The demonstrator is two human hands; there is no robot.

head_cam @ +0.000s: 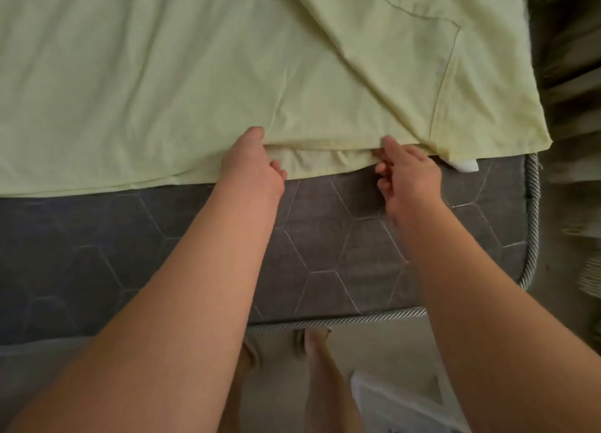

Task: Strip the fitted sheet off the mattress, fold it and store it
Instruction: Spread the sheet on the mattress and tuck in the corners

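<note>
The pale yellow-green fitted sheet (195, 75) lies in layers over the far part of the grey quilted mattress (341, 254), its near edge running across the middle of the view. My left hand (253, 162) grips that near edge, thumb on top and fingers tucked under the fabric. My right hand (403, 175) pinches the same edge a little to the right, its fingers curled on the hem. A diagonal fold runs up from between my hands toward the top right.
The mattress's corded rim (531, 221) marks its right and near edges. A white tag (465, 165) pokes out under the sheet's right corner. My bare feet (312, 345) stand on the floor below, beside a white object (400, 403).
</note>
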